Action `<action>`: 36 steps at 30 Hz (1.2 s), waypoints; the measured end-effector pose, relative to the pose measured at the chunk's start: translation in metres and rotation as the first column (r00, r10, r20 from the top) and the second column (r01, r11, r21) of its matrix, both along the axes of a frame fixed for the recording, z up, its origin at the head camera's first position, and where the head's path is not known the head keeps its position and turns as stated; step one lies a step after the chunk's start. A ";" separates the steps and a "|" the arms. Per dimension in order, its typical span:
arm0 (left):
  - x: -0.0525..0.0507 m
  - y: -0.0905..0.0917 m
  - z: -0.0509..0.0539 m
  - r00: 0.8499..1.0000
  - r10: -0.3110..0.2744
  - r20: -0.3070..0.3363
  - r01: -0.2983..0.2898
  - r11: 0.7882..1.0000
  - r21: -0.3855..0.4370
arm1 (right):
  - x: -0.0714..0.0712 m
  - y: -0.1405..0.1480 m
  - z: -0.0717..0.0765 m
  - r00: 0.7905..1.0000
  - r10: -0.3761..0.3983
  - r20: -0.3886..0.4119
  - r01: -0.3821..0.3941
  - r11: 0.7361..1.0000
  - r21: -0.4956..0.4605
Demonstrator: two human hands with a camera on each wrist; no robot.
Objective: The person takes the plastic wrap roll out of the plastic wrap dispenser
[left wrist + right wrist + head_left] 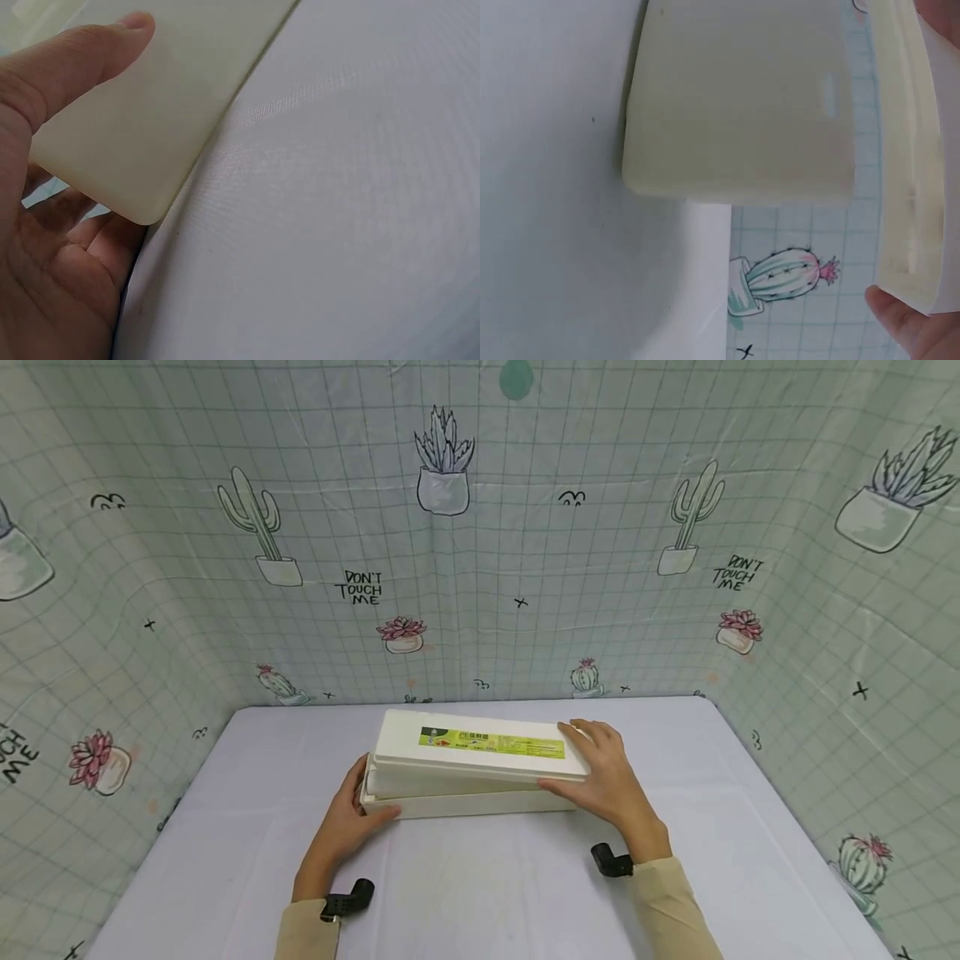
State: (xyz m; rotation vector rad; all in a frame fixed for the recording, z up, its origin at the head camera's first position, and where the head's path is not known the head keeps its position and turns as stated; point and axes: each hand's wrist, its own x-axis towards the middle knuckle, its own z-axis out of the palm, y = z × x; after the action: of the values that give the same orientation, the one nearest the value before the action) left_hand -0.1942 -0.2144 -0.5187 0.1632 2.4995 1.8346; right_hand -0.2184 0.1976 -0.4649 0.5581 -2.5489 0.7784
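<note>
Holding left hand [347,821]: curled round the left end of the white box [472,806].
Box: sitting on the white cloth [480,885].
Lid [480,762]: tipped over the box, its right end up.
Right hand [609,781]: thumb and fingers pinching the lid's right end.

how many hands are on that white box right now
2: the left hand grips the base at its left end; the right hand holds the lid at its right end.
</note>
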 end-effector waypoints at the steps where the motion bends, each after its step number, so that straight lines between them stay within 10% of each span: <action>1: 0.000 0.000 0.000 1.000 0.001 0.003 -0.001 1.000 -0.005 | 0.000 0.002 0.000 1.000 -0.003 0.002 0.003 1.000 -0.003; 36: 0.001 -0.001 0.001 1.000 -0.016 0.014 0.016 0.999 0.040 | 0.002 0.065 0.002 0.963 -0.266 0.047 0.269 0.962 -0.054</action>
State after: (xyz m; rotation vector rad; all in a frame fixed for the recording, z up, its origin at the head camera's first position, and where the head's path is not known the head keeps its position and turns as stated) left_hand -0.1931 -0.2154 -0.5174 0.1699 2.4460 1.8737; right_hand -0.2166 0.2627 -0.4627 0.1736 -2.5549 0.7695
